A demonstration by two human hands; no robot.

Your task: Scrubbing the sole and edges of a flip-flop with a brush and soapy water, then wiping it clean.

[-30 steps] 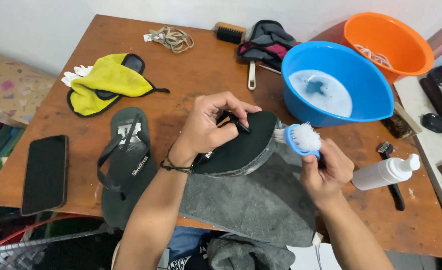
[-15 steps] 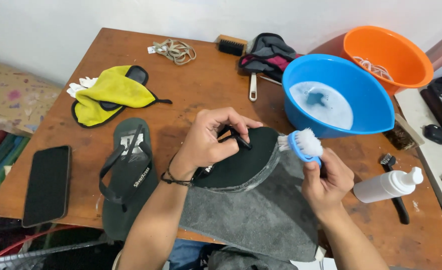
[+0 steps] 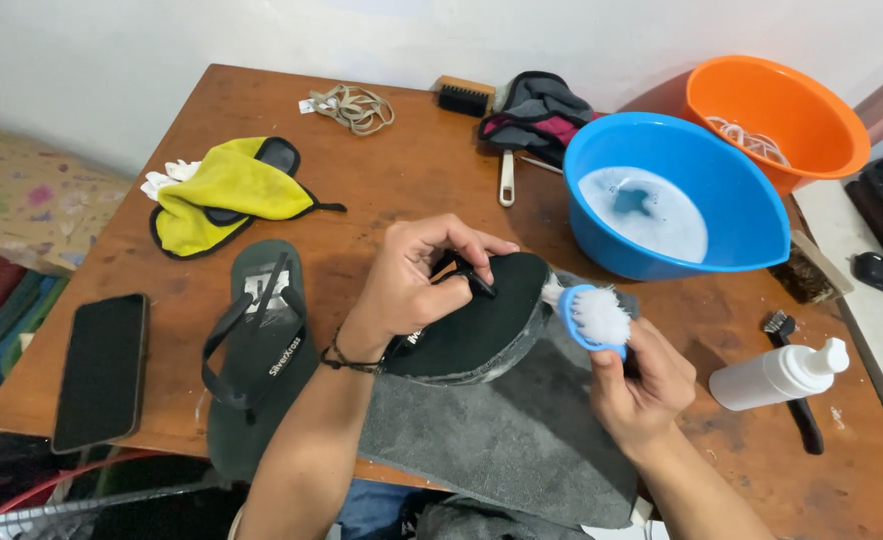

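Observation:
My left hand [image 3: 416,280] grips a dark flip-flop [image 3: 481,320] by its strap, holding it tilted above a grey towel [image 3: 511,440]. My right hand [image 3: 641,385] holds a blue brush with white bristles [image 3: 593,315], its foamy bristles against the flip-flop's toe edge. A second dark flip-flop [image 3: 256,350] lies flat on the wooden table [image 3: 391,170], to the left of my left forearm.
A blue basin [image 3: 671,200] with soapy water stands at the right, an orange basin [image 3: 776,115] behind it. A white pump bottle [image 3: 781,372] and a small black brush [image 3: 791,385] lie at the right. A phone [image 3: 101,370] and a yellow cloth [image 3: 223,190] are at the left.
The view has shifted slightly. The brush has stayed at the flip-flop's toe edge, moving a little along it. My left hand keeps its grip on the strap.

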